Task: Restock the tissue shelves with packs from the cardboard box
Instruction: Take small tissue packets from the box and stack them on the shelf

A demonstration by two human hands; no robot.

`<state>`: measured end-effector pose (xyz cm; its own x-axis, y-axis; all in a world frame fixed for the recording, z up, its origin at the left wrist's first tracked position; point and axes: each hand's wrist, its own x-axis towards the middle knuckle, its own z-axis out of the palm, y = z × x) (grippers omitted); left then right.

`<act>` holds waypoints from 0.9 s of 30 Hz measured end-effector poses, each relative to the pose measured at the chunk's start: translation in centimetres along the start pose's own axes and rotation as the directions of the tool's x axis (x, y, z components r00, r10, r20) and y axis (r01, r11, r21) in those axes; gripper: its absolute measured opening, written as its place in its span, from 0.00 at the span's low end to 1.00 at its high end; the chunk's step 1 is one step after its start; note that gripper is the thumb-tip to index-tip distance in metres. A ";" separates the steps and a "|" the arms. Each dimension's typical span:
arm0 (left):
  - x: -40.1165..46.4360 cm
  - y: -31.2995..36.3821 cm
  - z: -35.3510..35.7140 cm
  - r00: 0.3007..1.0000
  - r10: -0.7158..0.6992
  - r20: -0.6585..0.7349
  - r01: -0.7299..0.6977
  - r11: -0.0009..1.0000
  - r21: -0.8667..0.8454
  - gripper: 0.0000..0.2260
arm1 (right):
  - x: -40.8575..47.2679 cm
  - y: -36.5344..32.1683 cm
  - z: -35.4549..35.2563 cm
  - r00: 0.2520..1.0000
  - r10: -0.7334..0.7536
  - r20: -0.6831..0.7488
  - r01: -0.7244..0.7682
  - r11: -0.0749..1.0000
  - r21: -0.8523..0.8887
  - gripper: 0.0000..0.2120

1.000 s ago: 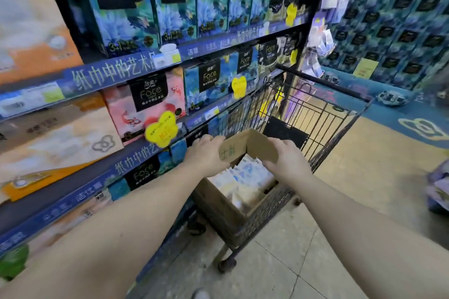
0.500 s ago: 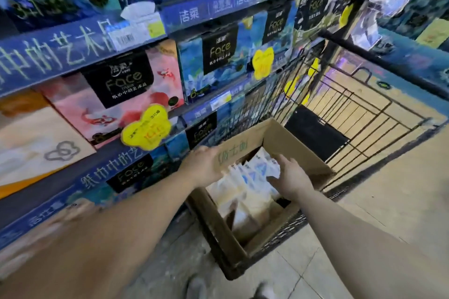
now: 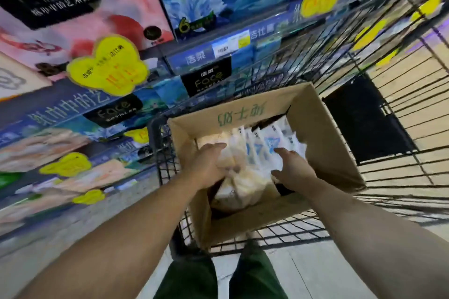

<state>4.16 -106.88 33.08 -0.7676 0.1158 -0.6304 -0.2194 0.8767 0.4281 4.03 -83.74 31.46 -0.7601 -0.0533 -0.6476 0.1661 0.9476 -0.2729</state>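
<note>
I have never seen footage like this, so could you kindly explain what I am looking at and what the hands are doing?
There is no machine: a person wears a wide-angle camera on the head, looking down at their own bare arms. A cardboard box sits in a wire shopping cart beside the tissue shelves. Both hands are inside the box. The left hand rests on a cream-coloured tissue pack; how firmly it grips is blurred. The right hand, fingers spread, reaches toward the white-and-blue packs. Nothing is lifted out yet.
</note>
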 end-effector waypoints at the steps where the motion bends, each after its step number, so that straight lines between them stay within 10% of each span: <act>1: 0.4 -0.3 1.1 1.000 -0.024 0.010 0.024 1.000 -0.010 0.35 | 0.7 0.2 0.8 0.999 -0.001 0.039 0.001 1.000 -0.002 0.31; 13: 4.5 -4.0 10.1 0.945 -0.278 0.170 0.309 0.931 -0.194 0.28 | 5.9 -1.0 11.1 0.985 0.049 0.165 -0.038 0.997 -0.070 0.36; 18: 6.4 -4.0 12.4 0.929 -0.281 0.241 0.276 0.960 0.055 0.20 | 7.5 -0.8 11.1 0.993 0.048 0.112 -0.029 0.986 -0.163 0.43; 27: 6.7 -3.1 13.6 0.921 -0.280 0.270 0.346 0.908 -0.238 0.12 | 7.7 1.2 10.1 0.957 -0.064 0.281 0.080 0.996 -0.045 0.38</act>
<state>7.84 -102.51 18.72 -0.4833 -0.0130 -0.8753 -0.6075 0.7249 0.3247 4.78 -86.16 18.95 -0.5616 -0.2000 -0.8029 0.0763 0.9537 -0.2909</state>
